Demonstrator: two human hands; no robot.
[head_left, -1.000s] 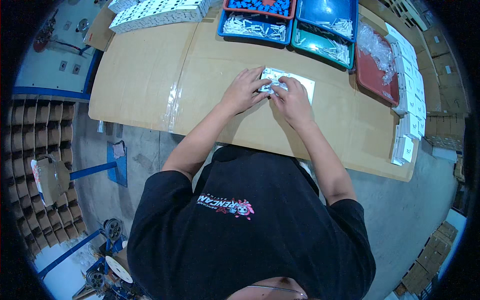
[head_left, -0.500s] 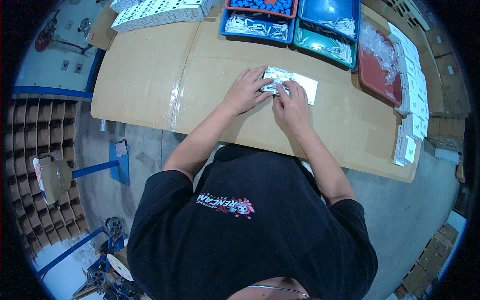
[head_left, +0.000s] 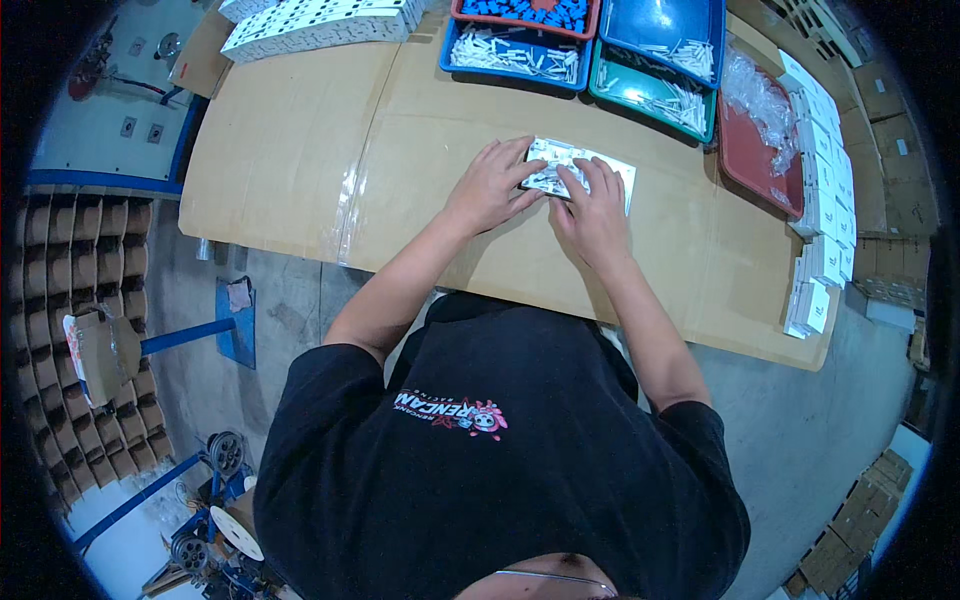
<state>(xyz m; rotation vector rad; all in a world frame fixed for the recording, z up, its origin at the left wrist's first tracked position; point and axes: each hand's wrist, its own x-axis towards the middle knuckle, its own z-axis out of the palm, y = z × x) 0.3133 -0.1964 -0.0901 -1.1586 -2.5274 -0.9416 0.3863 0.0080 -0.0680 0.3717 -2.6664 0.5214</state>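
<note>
A white rectangular plastic panel (head_left: 549,180), much like the back of a wall socket or switch plate, lies on the cardboard-covered table in front of me. Small parts show in its left half; its right end (head_left: 628,178) is smooth. My left hand (head_left: 490,185) grips the panel's left end, fingers at the far edge and thumb at the near one. From the right, my right hand (head_left: 595,210) reaches over the middle with bent fingers pressed down on the small parts. Whatever lies under those right fingertips is hidden.
Beyond the panel stand a blue tray (head_left: 515,72) and a green tray (head_left: 650,112) of white pins, plus a red tray (head_left: 525,30) of blue pieces. A dark red tray (head_left: 750,190) holds clear bags. White boxes (head_left: 825,210) line the table's right side; white pieces (head_left: 320,28) stand far left.
My right hand has shifted slightly to the right over the panel, covering more of its smooth end. My left hand keeps its place at the left end.
</note>
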